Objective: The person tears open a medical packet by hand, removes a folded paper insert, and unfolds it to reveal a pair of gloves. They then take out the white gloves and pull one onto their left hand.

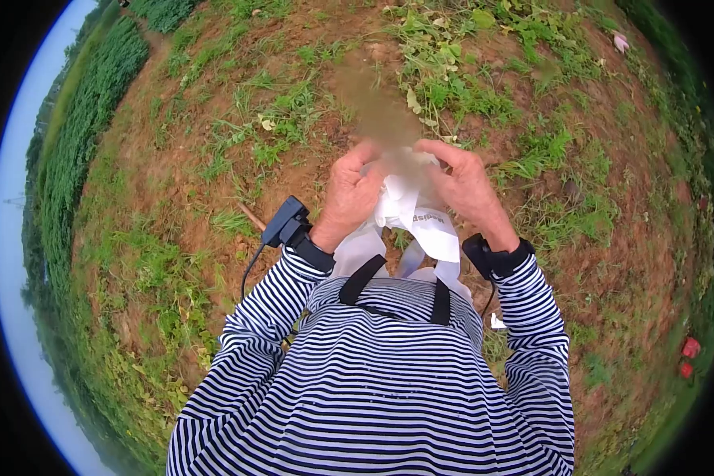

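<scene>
White sheet-like material (436, 236) with dark printed letters hangs in front of my striped shirt, bunched at the top between my hands. My left hand (349, 190) is closed on its left upper part, fingers curled inward. My right hand (468, 189) pinches its right upper part with thumb and forefinger. A blurred patch covers the area just above and between the fingertips, so what lies there is hidden. Strips of the white material fall below the hands, beside two black straps (362, 279) at my chest.
Reddish soil (293, 186) with grass and weeds (468, 87) spreads around me. A brown stick (251, 216) lies left of my left wrist. Red objects (691, 347) are at the far right, a pink one (620, 42) at the upper right. Dark devices are strapped on both wrists.
</scene>
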Tool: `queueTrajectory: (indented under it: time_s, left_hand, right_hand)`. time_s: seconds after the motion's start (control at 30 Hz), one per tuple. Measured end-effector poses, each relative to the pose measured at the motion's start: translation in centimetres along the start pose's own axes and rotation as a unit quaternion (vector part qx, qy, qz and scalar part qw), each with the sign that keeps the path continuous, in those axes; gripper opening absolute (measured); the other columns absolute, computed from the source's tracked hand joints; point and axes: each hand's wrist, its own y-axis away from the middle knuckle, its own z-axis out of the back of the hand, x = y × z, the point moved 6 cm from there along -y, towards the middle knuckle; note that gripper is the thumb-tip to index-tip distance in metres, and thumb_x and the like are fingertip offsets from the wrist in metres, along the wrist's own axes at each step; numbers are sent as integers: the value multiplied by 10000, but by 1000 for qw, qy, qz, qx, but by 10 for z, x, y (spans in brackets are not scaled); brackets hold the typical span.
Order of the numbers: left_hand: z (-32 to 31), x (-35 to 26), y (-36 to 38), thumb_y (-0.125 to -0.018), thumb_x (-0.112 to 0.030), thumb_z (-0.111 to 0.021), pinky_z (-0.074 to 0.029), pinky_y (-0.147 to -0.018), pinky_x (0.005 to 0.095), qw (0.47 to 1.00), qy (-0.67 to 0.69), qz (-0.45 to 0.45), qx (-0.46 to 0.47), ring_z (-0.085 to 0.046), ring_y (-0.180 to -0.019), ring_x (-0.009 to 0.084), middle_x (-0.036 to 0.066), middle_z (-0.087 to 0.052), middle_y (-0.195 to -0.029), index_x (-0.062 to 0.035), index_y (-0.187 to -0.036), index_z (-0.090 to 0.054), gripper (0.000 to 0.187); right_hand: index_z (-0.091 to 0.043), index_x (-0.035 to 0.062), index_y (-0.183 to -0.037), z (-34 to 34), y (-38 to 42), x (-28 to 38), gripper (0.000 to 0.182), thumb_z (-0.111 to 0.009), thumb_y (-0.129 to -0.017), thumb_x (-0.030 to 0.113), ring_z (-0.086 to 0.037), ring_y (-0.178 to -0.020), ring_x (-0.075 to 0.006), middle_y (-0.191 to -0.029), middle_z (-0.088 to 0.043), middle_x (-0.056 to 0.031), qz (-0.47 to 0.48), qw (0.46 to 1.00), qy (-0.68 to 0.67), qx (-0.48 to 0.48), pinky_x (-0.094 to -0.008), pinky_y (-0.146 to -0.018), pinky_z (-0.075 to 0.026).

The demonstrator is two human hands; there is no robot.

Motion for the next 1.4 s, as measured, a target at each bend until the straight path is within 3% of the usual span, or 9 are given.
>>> queueTrajectory:
  time_s: [0.37, 0.4, 0.63, 0.83, 0.93, 1.1, 1.23, 1.37, 1.4]
  left_hand:
    - [-14, -25, 16, -900, -8, -506, -500, -773, 310, 960, -215, -160, 79, -640, -876, 191, 99, -636, -946, -24, -1082, -588, 201]
    - [-17, -26, 17, -903, -5, -495, -497, -771, 308, 978, -152, -93, 112, -634, -872, 185, 91, -635, -924, -17, -1078, -583, 196]
    - [14, -59, 31, -955, -21, -475, -487, -756, 244, 999, -8, -36, 23, -601, -877, 77, 18, -631, -936, -21, -1084, -573, 162]
    - [59, -19, 29, -981, -111, -527, -472, -697, 216, 992, 47, 33, -115, -558, -793, 41, -16, -605, -897, -29, -1085, -590, 146]
    - [65, 12, 27, -980, -135, -536, -462, -672, 214, 986, 32, 110, -121, -556, -796, 43, -14, -608, -891, -27, -1078, -595, 157]
    - [43, -5, 25, -859, -203, -713, -478, -661, 227, 987, -70, 134, -46, -595, -787, 62, 14, -659, -929, -26, -1182, -597, 386]
    - [48, 9, 22, -766, -147, -721, -486, -669, 285, 973, -180, 143, 22, -608, -758, 100, 29, -680, -829, -35, -948, -708, 215]
    - [62, 18, 18, -801, -124, -693, -476, -635, 272, 983, -169, 73, 18, -600, -745, 81, 9, -660, -813, -39, -953, -687, 174]
    - [64, 12, 19, -807, -115, -689, -471, -632, 259, 985, -127, 119, 14, -594, -746, 71, 5, -657, -818, -42, -966, -677, 176]
  right_hand:
    - [-672, -21, -812, -19, -27, -25, 158, -595, -856, 110, -539, -607, -75, -670, -595, 7, -163, 975, -41, 143, -244, -536, -422]
    - [-661, -15, -777, -27, -32, -37, 158, -597, -845, 112, -531, -617, -72, -662, -589, 10, -158, 972, -73, 160, -247, -552, -412]
    - [-634, -34, -793, -39, -31, -110, 205, -542, -894, 118, -546, -501, -168, -634, -586, -86, -324, 939, -66, 95, -323, -374, -502]
    - [-576, -2, -876, -33, -28, -77, 146, -553, -934, 130, -582, -607, -151, -778, -608, -68, -241, 915, -322, 39, -327, -513, -561]
    - [-569, 15, -899, -27, -37, -55, 108, -547, -942, 111, -599, -673, -135, -821, -615, -56, -149, 938, -309, 40, -303, -591, -555]
    - [-581, -3, -879, -13, -39, -25, 142, -572, -940, 124, -548, -656, -66, -748, -606, -6, -39, 981, -189, 14, -224, -582, -443]
    - [-584, -2, -871, 6, -38, -2, 132, -588, -931, 116, -517, -625, -52, -721, -590, 7, -29, 978, -204, -33, -218, -565, -416]
    - [-573, 12, -875, -1, -45, -9, 114, -588, -932, 109, -499, -611, -45, -713, -570, 20, -21, 961, -270, -61, -208, -549, -398]
    - [-569, 16, -876, 2, -43, -12, 109, -586, -933, 108, -494, -609, -43, -710, -564, 24, -28, 957, -283, -61, -205, -546, -394]
